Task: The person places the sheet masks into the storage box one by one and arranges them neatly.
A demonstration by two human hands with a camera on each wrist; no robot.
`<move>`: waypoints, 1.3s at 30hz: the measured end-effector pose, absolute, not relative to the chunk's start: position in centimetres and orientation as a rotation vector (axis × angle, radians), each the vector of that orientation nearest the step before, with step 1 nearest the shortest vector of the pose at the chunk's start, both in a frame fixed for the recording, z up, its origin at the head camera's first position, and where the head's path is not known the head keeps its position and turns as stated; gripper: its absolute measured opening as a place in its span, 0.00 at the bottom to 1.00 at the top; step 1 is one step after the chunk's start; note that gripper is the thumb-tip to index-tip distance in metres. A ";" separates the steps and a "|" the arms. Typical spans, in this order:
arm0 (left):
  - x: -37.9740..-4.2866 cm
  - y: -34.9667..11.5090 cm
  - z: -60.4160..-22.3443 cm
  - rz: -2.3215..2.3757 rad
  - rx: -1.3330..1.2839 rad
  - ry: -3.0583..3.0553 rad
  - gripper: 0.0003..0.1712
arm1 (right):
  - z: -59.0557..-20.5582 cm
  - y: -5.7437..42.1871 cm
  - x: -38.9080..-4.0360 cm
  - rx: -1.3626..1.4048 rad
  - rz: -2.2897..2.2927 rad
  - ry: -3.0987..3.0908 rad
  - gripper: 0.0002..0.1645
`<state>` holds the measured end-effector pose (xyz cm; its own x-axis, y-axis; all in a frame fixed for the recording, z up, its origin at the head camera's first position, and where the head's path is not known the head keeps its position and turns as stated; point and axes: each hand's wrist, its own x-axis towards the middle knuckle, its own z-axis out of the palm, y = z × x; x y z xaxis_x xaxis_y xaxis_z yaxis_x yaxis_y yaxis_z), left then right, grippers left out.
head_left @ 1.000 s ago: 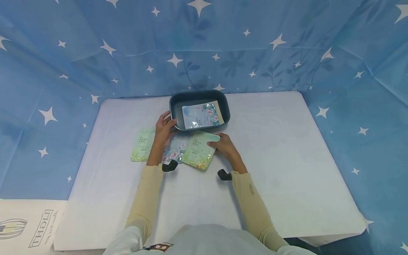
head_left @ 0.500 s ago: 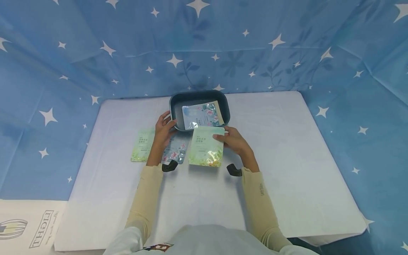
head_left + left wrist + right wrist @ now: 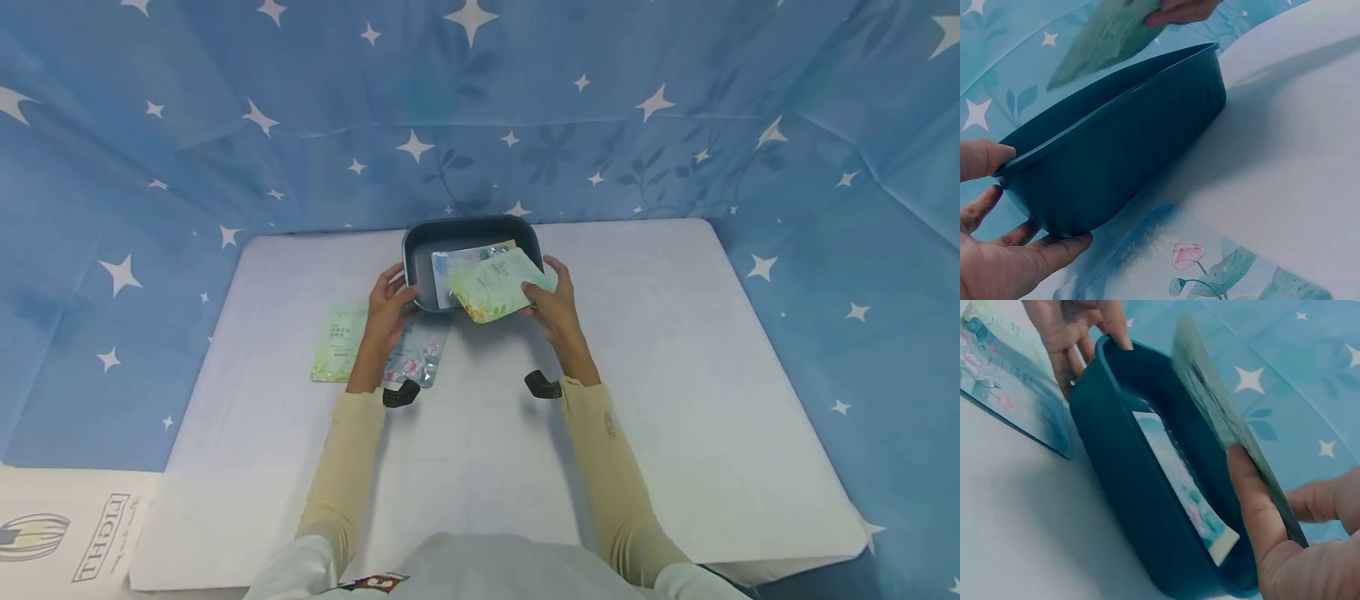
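Note:
A dark blue-green plastic basin (image 3: 417, 242) stands near the table's back edge. My left hand (image 3: 386, 312) grips its left end; in the left wrist view the thumb (image 3: 985, 159) lies on the rim and the other fingers sit outside and under the corner. My right hand (image 3: 557, 310) pinches a flat green sachet (image 3: 495, 285) by its right side, thumb on the upper face. Tilted, the sachet hangs over the basin's front right part. Inside the basin lies a blue floral sachet (image 3: 1175, 472), with a cream edge showing; the head view partly hides it behind the green one.
Left of the basin's front, another green sachet (image 3: 337, 342) and a blue floral sachet (image 3: 416, 354) lie on the white-covered table (image 3: 675, 400), partly behind the left hand and wrist. A blue star-patterned cloth (image 3: 322, 100) hangs behind. A printed cream cloth (image 3: 67, 525) is at lower left.
My right hand has lifted the green sachet off the table, moved it toward the back and turned it over the basin. The left hand keeps its place on the basin.

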<state>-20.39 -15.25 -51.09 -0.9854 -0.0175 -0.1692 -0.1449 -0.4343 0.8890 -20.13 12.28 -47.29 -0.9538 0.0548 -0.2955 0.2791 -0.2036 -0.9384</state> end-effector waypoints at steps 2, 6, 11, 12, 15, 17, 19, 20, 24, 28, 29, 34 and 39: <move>-20.4 -15.2 -51.2 2.583 -0.227 1.651 0.33 | -47.5 11.8 -20.5 0.379 -2.329 1.887 0.39; -20.4 -15.1 -51.2 2.557 -0.235 1.690 0.33 | -47.8 10.9 -21.2 0.338 -2.358 1.906 0.26; -20.4 -15.0 -51.2 2.546 -0.275 1.668 0.35 | -48.2 9.9 -21.7 0.354 -2.339 1.887 0.21; -20.3 -14.9 -51.2 2.547 -0.283 1.659 0.35 | -48.3 9.7 -21.7 0.356 -2.328 1.891 0.22; -20.2 -14.9 -51.3 2.544 -0.297 1.646 0.36 | -48.7 9.4 -21.8 0.333 -2.270 1.934 0.25; -20.1 -15.0 -51.2 2.548 -0.296 1.643 0.35 | -48.9 9.4 -21.8 0.286 -2.197 2.005 0.26; -20.1 -15.0 -51.2 2.549 -0.291 1.653 0.35 | -49.0 9.5 -21.8 0.224 -2.087 2.102 0.29; -20.1 -15.0 -51.2 2.550 -0.287 1.662 0.34 | -49.0 9.5 -21.8 0.189 -2.027 2.163 0.30; -20.4 -14.9 -51.0 2.533 -0.274 1.700 0.33 | -48.7 9.8 -22.0 0.120 -1.798 2.396 0.34; -20.5 -14.9 -50.9 2.517 -0.283 1.712 0.33 | -48.4 10.0 -22.2 0.137 -1.691 2.501 0.36; -20.5 -14.9 -50.9 2.518 -0.289 1.709 0.33 | -48.3 10.0 -22.2 0.146 -1.670 2.513 0.36; -20.6 -15.0 -50.9 2.519 -0.293 1.719 0.34 | -48.6 10.0 -22.2 0.148 -1.628 2.546 0.36; -20.8 -15.1 -50.9 2.513 -0.270 1.735 0.34 | -48.7 9.8 -22.0 0.113 -1.640 2.600 0.32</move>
